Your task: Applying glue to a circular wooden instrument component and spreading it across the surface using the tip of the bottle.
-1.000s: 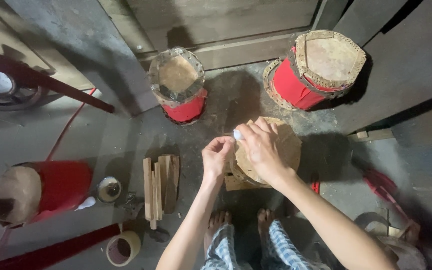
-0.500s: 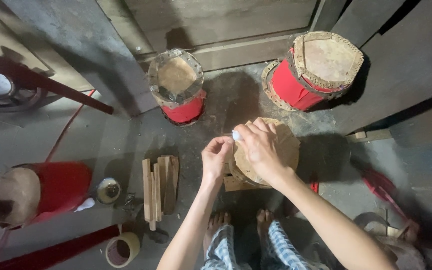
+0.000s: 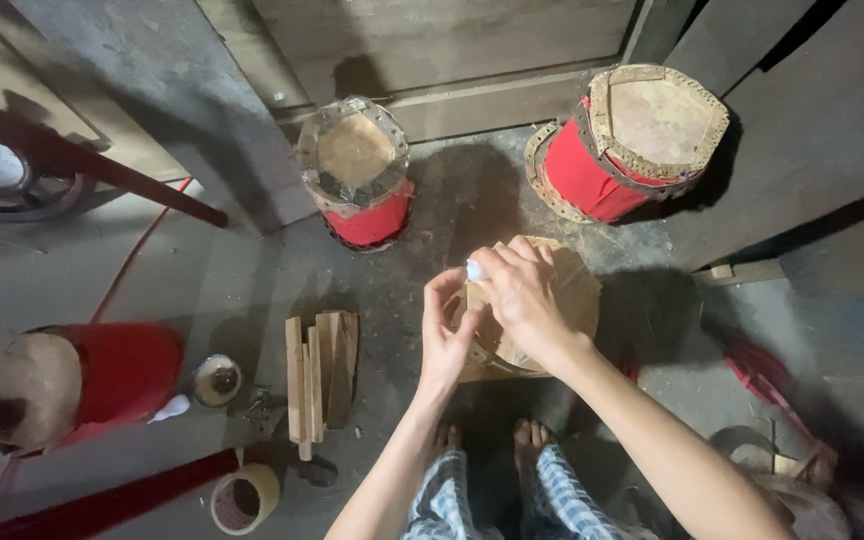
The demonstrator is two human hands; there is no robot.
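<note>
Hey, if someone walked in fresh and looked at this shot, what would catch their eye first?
Probably the two hands in the middle: the right hand pinches a small white piece over a skin-topped drum, with the left hand beside it. Next, the bright red drums around them: one upright at top centre, one tilted at top right, one lying on its side at the left.

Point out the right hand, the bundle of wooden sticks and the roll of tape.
right hand (image 3: 524, 292), head view, on the back of the hand.
wooden sticks (image 3: 320, 372), head view, middle of the bundle.
roll of tape (image 3: 244, 498), head view, on its rim.
</note>
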